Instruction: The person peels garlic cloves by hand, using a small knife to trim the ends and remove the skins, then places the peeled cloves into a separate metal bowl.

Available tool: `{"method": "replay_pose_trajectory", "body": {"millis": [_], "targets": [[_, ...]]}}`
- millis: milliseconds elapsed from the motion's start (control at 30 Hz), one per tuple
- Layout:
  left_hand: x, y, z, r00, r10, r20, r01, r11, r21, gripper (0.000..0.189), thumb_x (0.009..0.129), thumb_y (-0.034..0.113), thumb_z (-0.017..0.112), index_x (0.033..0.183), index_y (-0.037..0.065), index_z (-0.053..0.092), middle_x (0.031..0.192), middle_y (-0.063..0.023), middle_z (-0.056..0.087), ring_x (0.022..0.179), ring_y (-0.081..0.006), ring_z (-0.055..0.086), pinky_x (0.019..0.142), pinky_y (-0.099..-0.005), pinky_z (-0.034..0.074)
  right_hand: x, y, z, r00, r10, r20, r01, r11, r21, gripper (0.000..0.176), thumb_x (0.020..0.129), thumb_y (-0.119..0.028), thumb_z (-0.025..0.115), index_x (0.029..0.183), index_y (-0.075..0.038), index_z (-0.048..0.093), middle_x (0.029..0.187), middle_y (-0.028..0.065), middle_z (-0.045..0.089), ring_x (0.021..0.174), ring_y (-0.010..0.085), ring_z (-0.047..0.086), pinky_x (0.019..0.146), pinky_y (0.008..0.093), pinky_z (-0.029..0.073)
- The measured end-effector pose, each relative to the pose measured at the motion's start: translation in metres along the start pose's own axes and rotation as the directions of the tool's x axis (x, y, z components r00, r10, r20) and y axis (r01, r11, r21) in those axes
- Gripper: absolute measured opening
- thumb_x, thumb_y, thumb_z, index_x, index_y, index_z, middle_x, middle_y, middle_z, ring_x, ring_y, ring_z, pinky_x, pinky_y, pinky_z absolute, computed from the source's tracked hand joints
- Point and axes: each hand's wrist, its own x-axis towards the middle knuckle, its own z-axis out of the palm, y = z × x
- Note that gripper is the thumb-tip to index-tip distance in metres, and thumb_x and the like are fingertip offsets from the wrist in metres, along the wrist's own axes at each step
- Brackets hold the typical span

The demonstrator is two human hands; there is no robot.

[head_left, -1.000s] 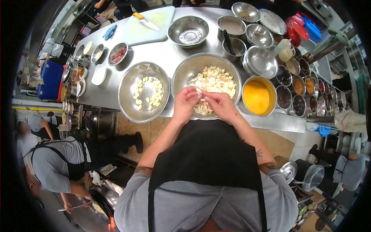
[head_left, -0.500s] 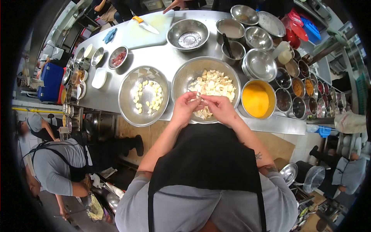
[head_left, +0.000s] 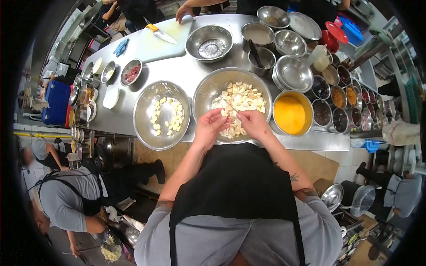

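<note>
Garlic cloves (head_left: 246, 98): heaped in perforated bowl (head_left: 204, 94) | left hand (head_left: 210, 128): pinching pale clove above bowl | right hand (head_left: 255, 125): fingertips closed, contents indeterminable.

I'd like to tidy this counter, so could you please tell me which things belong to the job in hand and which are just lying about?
In the job:
left hand, pinching a pale clove
right hand, beside it
colander beneath the hands
colander of pale cloves

Seemingly lying about:
knife
cutting board
blue cloth
bowl of red pieces
pot of orange liquid
</note>
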Motion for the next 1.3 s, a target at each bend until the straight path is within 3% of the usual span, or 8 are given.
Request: {"method": "replay_pose_trajectory", "body": {"millis": [33, 133, 167, 267, 467, 633, 933, 1300], "targets": [[0.0, -0.001, 0.0, 1.0, -0.001, -0.01, 0.001, 1.0, 0.006, 0.027, 0.091, 0.0, 0.061, 0.117, 0.0, 0.054, 0.103, -0.013, 0.066, 0.095, -0.0222, 0.067, 0.078, -0.0296, 0.057, 0.0, 0.007, 0.006, 0.991, -0.087, -0.099, 0.096, 0.99, 0.1, 0.025, 0.087, -0.017, 0.066, 0.107, -0.001, 0.069, 0.075, 0.0154, 0.069, 0.066, 0.0218, 0.066, 0.063, 0.0317, 0.049], [0.006, -0.001, -0.001, 1.0, 0.012, -0.028, -0.011, 1.0, 0.026, 0.024, 0.091, -0.001, 0.061, 0.113, 0.001, 0.054, 0.101, -0.0123, 0.066, 0.094, -0.0218, 0.068, 0.076, -0.0288, 0.057, -0.001, 0.0, 0.003, 0.987, -0.052, -0.153, 0.092, 0.96, 0.266, 0.028, 0.085, -0.015, 0.07, 0.111, -0.004, 0.069, 0.073, 0.0115, 0.07, 0.065, 0.0132, 0.064, 0.061, 0.0273, 0.048], [0.005, -0.003, -0.001, 0.999, 0.016, -0.033, -0.015, 0.999, 0.035, 0.022, 0.091, -0.001, 0.061, 0.112, 0.001, 0.054, 0.1, -0.0121, 0.066, 0.094, -0.0217, 0.068, 0.075, -0.0286, 0.057, -0.004, -0.006, -0.001, 0.995, -0.049, -0.084, 0.074, 0.938, 0.338, 0.034, 0.086, -0.011, 0.069, 0.12, -0.008, 0.066, 0.071, 0.0045, 0.068, 0.064, 0.006, 0.059, 0.06, 0.0231, 0.045], [0.006, -0.001, 0.006, 0.999, 0.026, -0.039, -0.024, 0.999, 0.044, 0.021, 0.091, -0.001, 0.06, 0.11, 0.002, 0.053, 0.095, -0.0087, 0.065, 0.088, -0.018, 0.067, 0.073, -0.0278, 0.057, -0.022, -0.034, -0.011, 0.995, -0.065, 0.074, 0.018, 0.861, 0.508, 0.05, 0.092, -0.009, 0.062, 0.14, -0.012, 0.048, 0.066, -0.0031, 0.058, 0.061, 0.0035, 0.05, 0.058, 0.0207, 0.042], [0.007, -0.005, 0.005, 0.999, 0.019, 0.032, -0.018, 1.0, -0.023, 0.017, 0.092, 0.0, 0.058, 0.108, 0.003, 0.054, 0.088, -0.0038, 0.062, 0.081, -0.0128, 0.064, 0.073, -0.0277, 0.056, -0.017, -0.028, -0.003, 0.978, -0.132, 0.164, 0.028, 0.854, 0.519, 0.045, 0.096, -0.011, 0.057, 0.14, -0.014, 0.049, 0.067, -0.0044, 0.054, 0.057, 0.0015, 0.045, 0.051, 0.0186, 0.038], [0.004, -0.007, 0.01, 0.996, 0.065, 0.059, -0.069, 0.996, 0.06, 0.024, 0.094, 0.003, 0.056, 0.117, -0.003, 0.054, 0.102, -0.0111, 0.065, 0.09, -0.0167, 0.066, 0.076, -0.0278, 0.057, -0.015, -0.022, -0.002, 0.984, -0.16, 0.078, 0.099, 0.855, 0.509, 0.033, 0.096, -0.01, 0.055, 0.129, -0.005, 0.059, 0.08, -0.0029, 0.061, 0.064, 0.0026, 0.047, 0.061, 0.02, 0.043], [0.004, -0.01, 0.008, 0.992, 0.06, 0.11, -0.071, 0.992, 0.102, 0.023, 0.098, 0.006, 0.051, 0.119, -0.002, 0.054, 0.092, -0.0058, 0.064, 0.079, -0.0112, 0.061, 0.069, -0.0247, 0.05, -0.016, -0.016, 0.0, 0.989, -0.062, 0.133, -0.048, 0.721, 0.691, 0.029, 0.097, -0.012, 0.056, 0.124, -0.006, 0.063, 0.065, -0.0049, 0.05, 0.054, 0.0032, 0.04, 0.049, 0.0192, 0.034], [0.004, -0.005, 0.013, 0.996, 0.001, 0.084, -0.009, 0.996, 0.093, 0.026, 0.098, 0.004, 0.049, 0.123, -0.001, 0.055, 0.087, -0.0038, 0.062, 0.072, -0.0089, 0.058, 0.065, -0.0227, 0.048, -0.018, -0.019, -0.004, 0.984, -0.115, 0.137, 0.014, 0.813, 0.582, 0.036, 0.096, -0.011, 0.056, 0.132, -0.009, 0.057, 0.068, -0.0069, 0.051, 0.06, 0.0021, 0.042, 0.055, 0.0193, 0.037]]}}
